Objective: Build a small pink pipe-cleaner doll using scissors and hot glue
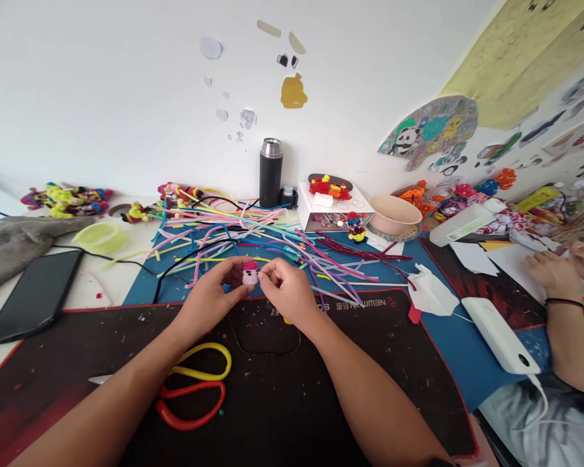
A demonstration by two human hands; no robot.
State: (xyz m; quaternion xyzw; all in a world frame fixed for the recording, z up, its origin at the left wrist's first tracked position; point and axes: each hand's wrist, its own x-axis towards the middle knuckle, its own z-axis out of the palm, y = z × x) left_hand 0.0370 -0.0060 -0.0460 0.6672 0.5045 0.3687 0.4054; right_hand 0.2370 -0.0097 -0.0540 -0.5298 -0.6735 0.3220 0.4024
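Note:
My left hand (226,282) is closed around a small pink figure (250,274) of fuzzy pipe cleaner, with a brighter magenta top and dark spots on its front. At the figure's right side, my right hand (282,285) is pinched, fingertips close against it. Whatever sits between those fingertips is too small to make out. Below my left wrist lie scissors (199,376) with one yellow and one red handle, partly hidden by my forearm. Just beyond both hands spreads a pile of loose coloured pipe cleaners (272,237).
A black mat (370,389) covers the near table. Around it are a phone (34,295), a black flask (270,175), a white box (333,211), a beige bowl (394,214), crumpled tissue (431,290) and a white power bank (499,334). At right, another person's hands (555,269) work over paper.

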